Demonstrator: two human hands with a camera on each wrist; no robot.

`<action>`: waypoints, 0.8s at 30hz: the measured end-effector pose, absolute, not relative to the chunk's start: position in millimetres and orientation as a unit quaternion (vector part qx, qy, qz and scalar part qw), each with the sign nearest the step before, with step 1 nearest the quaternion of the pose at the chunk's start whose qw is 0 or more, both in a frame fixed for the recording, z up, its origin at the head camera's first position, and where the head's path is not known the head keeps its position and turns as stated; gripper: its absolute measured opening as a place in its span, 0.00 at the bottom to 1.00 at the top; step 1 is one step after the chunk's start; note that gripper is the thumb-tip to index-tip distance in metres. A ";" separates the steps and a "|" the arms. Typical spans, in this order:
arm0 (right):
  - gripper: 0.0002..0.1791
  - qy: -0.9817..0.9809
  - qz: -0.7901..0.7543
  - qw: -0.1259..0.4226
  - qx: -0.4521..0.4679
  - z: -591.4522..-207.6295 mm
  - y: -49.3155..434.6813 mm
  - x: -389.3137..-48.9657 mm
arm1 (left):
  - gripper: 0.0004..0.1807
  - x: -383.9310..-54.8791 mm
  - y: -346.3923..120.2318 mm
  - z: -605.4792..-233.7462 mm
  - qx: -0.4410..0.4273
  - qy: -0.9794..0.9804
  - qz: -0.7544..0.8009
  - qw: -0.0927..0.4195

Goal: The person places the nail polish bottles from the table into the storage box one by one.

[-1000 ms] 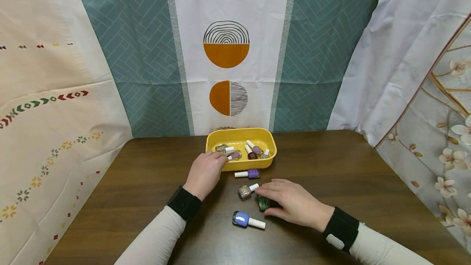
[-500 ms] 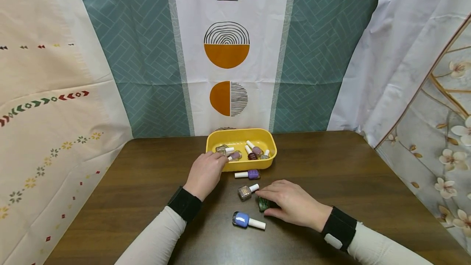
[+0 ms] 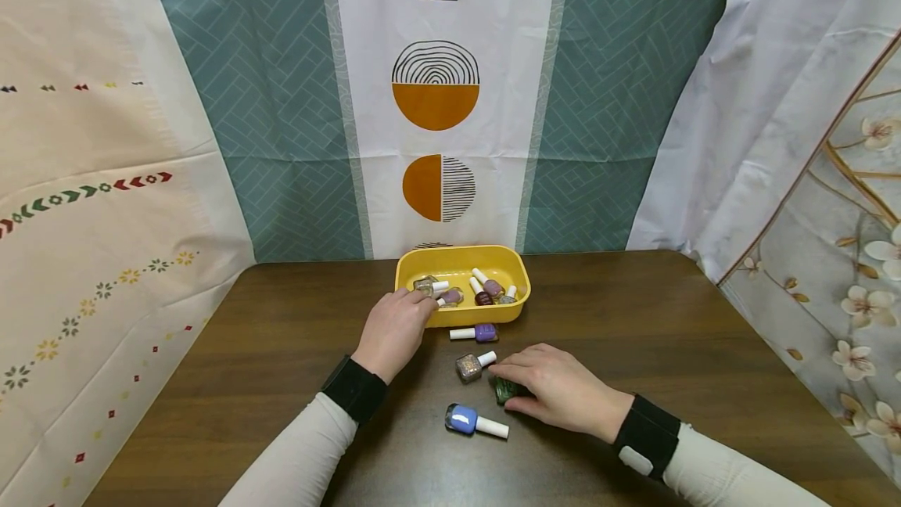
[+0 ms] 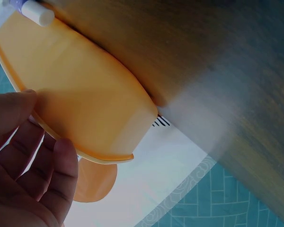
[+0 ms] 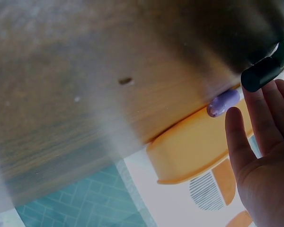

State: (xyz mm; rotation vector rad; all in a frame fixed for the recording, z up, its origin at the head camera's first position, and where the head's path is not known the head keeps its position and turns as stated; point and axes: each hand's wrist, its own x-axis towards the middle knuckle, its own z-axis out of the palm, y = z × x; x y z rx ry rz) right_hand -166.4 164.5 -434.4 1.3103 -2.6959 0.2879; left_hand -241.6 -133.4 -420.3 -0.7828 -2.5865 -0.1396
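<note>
My left hand [image 3: 396, 331] holds the near left rim of a yellow tray [image 3: 461, 317]; in the left wrist view the thumb lies on the outer wall, with fingers behind the rim. Several small nail polish bottles lie inside the tray. My right hand [image 3: 559, 390] is low over the table, thumb and fingers around a green nail polish bottle [image 3: 504, 390]. Its black cap [image 5: 260, 75] shows in the right wrist view. Left of that hand is a glittery nail polish bottle [image 3: 468, 368] with a white cap. A blue nail polish bottle [image 3: 462, 419] lies nearer me.
A purple nail polish bottle [image 3: 484, 332] lies against the tray's front. The dark wooden table [image 3: 676, 335] reaches back to a hanging green and white cloth [image 3: 281, 139]. Patterned cloths hang at the left and right sides.
The right forearm shifts very slightly left. Both hands stay where they were, at the tray and the green bottle.
</note>
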 end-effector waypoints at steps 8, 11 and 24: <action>0.26 -0.894 0.093 0.065 0.434 -433.8 163.1 -165.8 | 0.09 -241.1 -133.2 -419.5 -0.283 -0.932 -0.049 0.219; 0.26 -0.893 0.093 0.068 0.436 -434.4 162.9 -166.0 | 0.09 -241.1 -133.2 -419.9 -0.284 -0.931 -0.050 0.222; 0.26 -0.895 0.096 0.060 0.431 -433.8 161.5 -165.2 | 0.10 -240.7 -133.2 -419.7 -0.286 -0.930 -0.048 0.227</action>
